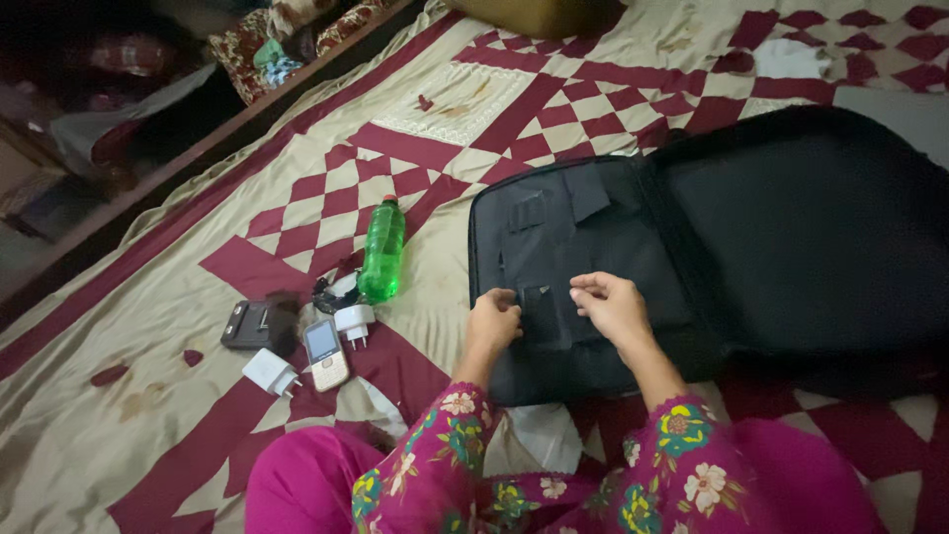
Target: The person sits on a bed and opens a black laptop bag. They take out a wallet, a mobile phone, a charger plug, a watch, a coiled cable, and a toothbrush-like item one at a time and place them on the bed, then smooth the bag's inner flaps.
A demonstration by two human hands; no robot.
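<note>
While it lies unzipped and flat, the black bag (pixel 712 247) has both hands' fingers (pixel 593 289) pinching its inner pocket.

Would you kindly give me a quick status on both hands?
Left hand and right hand on open black bag, pinching inner pockets. Green bottle, phone, chargers lie left, clear.

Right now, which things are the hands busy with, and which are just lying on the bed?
In hand:
- open black bag
- its small inner pockets, touched by the left hand and right hand

Just lying about:
- green bottle
- small phone
- two white chargers
- dark wallet
- patterned bedspread
</note>
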